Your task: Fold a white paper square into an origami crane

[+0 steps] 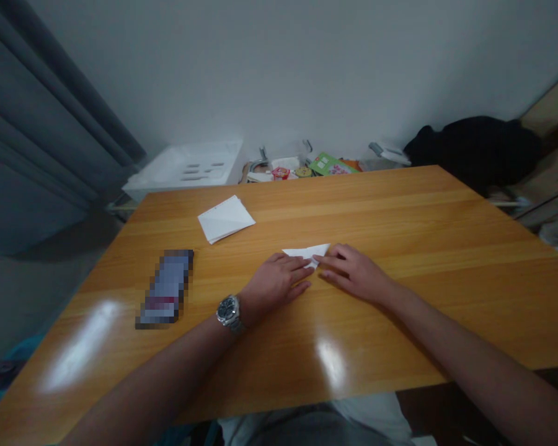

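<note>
A small folded piece of white paper [308, 253] lies near the middle of the wooden table, with two pointed corners spreading left and right. My left hand [279, 277], with a metal watch [229, 310] on its wrist, rests flat over the paper's lower left part, fingers stretched out. From the right, my right hand [353, 271] reaches in with its index fingertip touching the paper's lower right side. Its thumb is apart from that finger, and the other fingers are partly bent. The paper's lower portion is partly hidden under my left fingers.
Several white sheets [226, 220] lie stacked at the back left of the table [428, 235]. A phone [166, 288], blurred by pixels, lies on the left. Behind the far edge are a white tray [167, 164], a green booklet [331, 164] and a black cloth-like heap [474, 148].
</note>
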A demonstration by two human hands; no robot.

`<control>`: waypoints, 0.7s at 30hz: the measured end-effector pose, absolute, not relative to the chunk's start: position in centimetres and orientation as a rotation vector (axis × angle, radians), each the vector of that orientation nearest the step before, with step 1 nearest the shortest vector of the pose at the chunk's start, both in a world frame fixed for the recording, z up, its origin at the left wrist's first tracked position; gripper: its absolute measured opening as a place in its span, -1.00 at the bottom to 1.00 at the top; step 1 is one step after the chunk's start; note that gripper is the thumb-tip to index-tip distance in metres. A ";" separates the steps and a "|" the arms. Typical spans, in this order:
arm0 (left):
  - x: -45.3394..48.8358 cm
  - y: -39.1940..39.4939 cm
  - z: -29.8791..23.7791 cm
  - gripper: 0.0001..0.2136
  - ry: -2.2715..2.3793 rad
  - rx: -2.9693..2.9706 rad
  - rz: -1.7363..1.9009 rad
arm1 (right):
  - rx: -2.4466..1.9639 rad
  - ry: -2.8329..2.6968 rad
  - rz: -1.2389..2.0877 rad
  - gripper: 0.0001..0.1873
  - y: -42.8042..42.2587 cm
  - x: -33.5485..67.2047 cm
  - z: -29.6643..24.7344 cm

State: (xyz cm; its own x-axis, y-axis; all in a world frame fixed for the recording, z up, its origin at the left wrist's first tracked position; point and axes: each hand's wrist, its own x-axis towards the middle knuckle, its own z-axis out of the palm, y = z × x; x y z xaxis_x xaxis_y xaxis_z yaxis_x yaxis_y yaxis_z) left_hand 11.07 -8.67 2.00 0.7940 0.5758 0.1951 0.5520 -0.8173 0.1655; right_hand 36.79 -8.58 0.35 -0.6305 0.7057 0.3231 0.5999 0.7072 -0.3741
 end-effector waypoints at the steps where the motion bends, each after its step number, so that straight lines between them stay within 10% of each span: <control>1: 11.1 -8.7 2.0 -0.66 0.905 2.879 0.364 | -0.994 -2.514 0.308 -0.60 -8.6 36.9 0.4; 21: 10.9 -8.7 1.4 -0.62 0.877 2.865 0.383 | -1.117 -2.665 0.057 -0.59 -9.2 36.9 0.5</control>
